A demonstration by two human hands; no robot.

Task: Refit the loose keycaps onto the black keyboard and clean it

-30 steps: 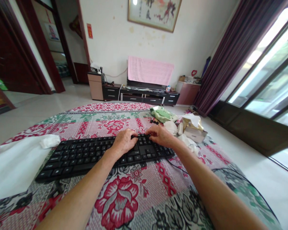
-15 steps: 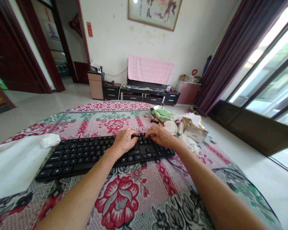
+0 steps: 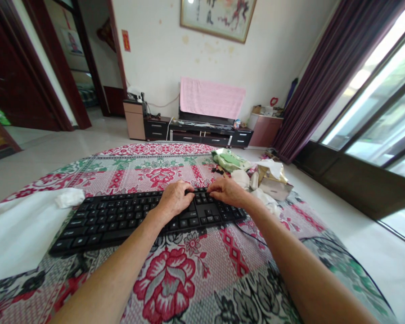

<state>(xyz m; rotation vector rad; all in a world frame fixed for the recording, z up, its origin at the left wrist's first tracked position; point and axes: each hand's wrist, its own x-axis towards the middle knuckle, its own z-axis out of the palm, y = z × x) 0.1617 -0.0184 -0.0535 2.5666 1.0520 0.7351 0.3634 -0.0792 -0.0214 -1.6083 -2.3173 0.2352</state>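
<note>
A black full-size keyboard (image 3: 116,219) lies at a slant on the cloth-covered table. Over its right half rests my left hand (image 3: 176,198), fingers curled toward the far edge and the thumb on the keys, closed on the keyboard. Just to the right, my right hand (image 3: 227,191) bends over the keys near the back edge. Its thumb and fingertips are drawn together in a pinch; whatever is between them is hidden or too small to name. A narrow gap with keys showing separates the two hands.
White cloth or paper (image 3: 23,234) spreads at the left, with a crumpled tissue (image 3: 70,198) on it. A green bag (image 3: 231,158) and an open tissue box (image 3: 275,184) sit at the right. The keyboard's cable (image 3: 351,258) trails right across the floral tablecloth (image 3: 168,283).
My right hand has shifted slightly to the right along the keys, widening the gap between the hands. My left hand and the keyboard look unmoved.
</note>
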